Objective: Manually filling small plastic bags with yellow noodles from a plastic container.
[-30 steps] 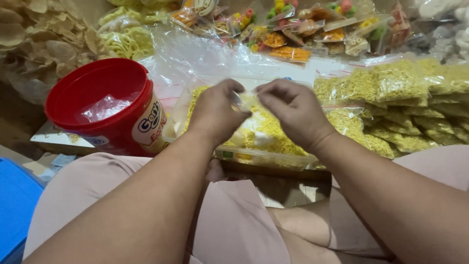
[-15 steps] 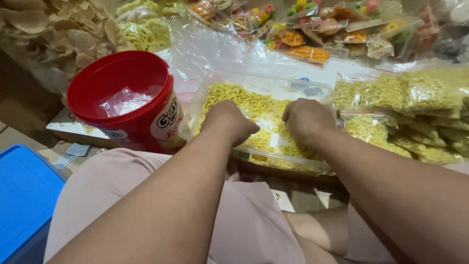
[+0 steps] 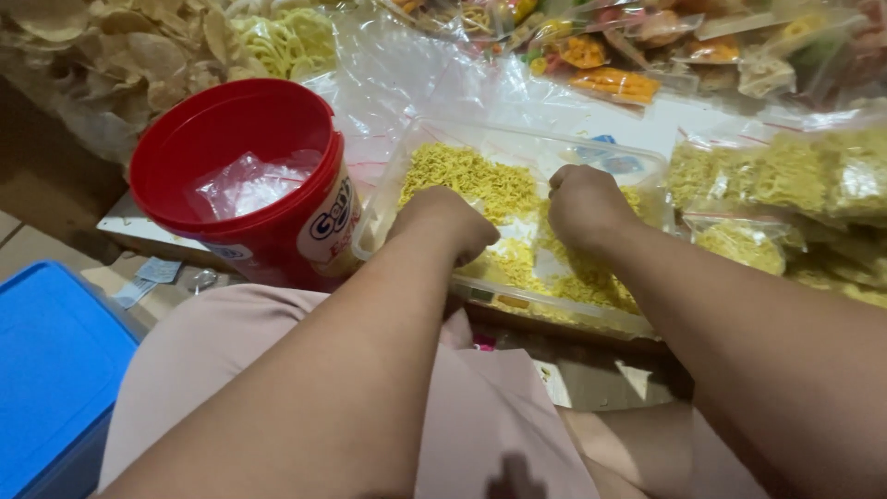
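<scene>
Yellow noodle snack [image 3: 480,180]: loose crisp strands heaped in a clear plastic tray [image 3: 517,148], which lies on the floor just past the person's knees; the heap is deepest at the tray's far left corner and thinner along the near edge.
Left hand [image 3: 448,222]: curled knuckles-up, pressed down into the snack at the tray's near left part; fingers folded under, so whether they pinch anything cannot be told.
Right hand [image 3: 582,199]: a loose fist resting on the snack near the tray's middle, well clear of the left hand; what it grips, if anything, is hidden beneath it.
Lap: pale pink cloth [image 3: 231,370] over both thighs, nearest the camera, with the forearms crossing above it.
Blue box [image 3: 51,370]: at the near left, beside the left thigh.
Red bucket [image 3: 240,176]: just left of the tray, touching or nearly touching its left wall; crumpled clear plastic [image 3: 245,185] lies inside.
Filled bags [image 3: 785,176]: clear bags of the same yellow snack stacked right of the tray.
Pale crackers [image 3: 111,46]: a big heap at the far left.
Mixed snack packets [image 3: 601,55]: orange and coloured bags along the far edge, on clear sheeting.
</scene>
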